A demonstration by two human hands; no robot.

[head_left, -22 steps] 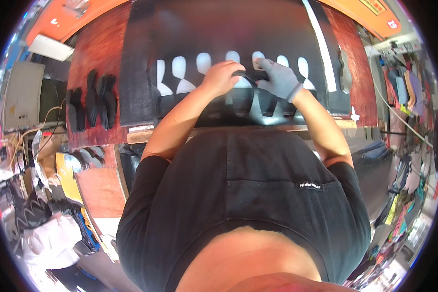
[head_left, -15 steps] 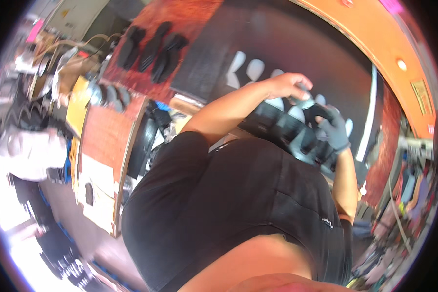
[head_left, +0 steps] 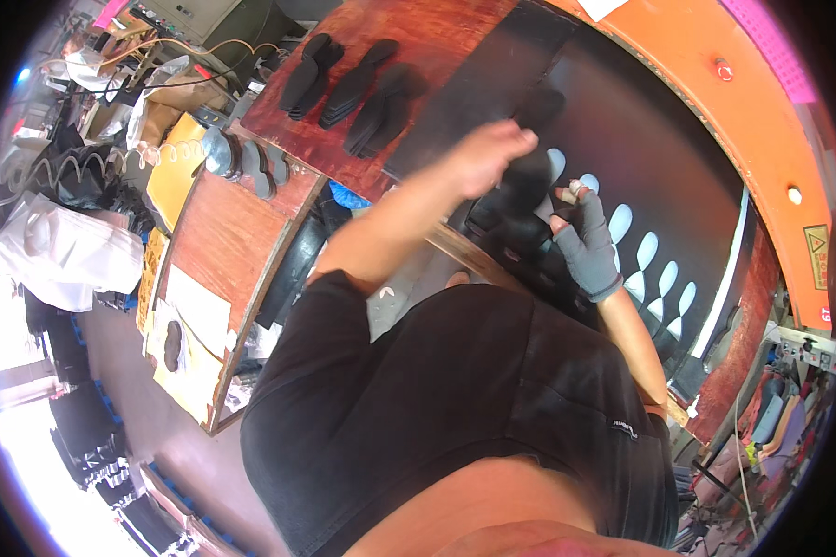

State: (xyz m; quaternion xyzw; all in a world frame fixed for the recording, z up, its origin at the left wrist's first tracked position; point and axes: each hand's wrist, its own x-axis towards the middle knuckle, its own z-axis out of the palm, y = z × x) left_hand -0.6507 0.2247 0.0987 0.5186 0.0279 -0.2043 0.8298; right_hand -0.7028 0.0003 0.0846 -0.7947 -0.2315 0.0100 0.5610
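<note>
My left hand (head_left: 494, 160) is bare and blurred, its fingers stretched out with nothing visible in them. It hovers over the dark worktop, beside a smeared black sole-shaped piece (head_left: 528, 176). A grey fingerless glove covers my right hand (head_left: 589, 237). Its bare fingertips curl toward the thumb at the right side of the dark pieces; what lies between them is too dark to make out. Right of that hand, pale shiny sole-shaped patches (head_left: 647, 248) run in a row on the black surface. Several black soles (head_left: 520, 232) sit below my left hand, near the front edge.
Stacks of black soles (head_left: 381, 110) lie on the red-brown board at the far left. An orange machine frame (head_left: 715, 74) arches across the far right. A wooden side table (head_left: 237, 237) carries papers and a few soles. A coiled hose (head_left: 130, 153) hangs left.
My hands, close together around a pale piece before, have parted. My left hand has moved away to the left, the pale piece no longer seen in it. The whole view has shifted.
</note>
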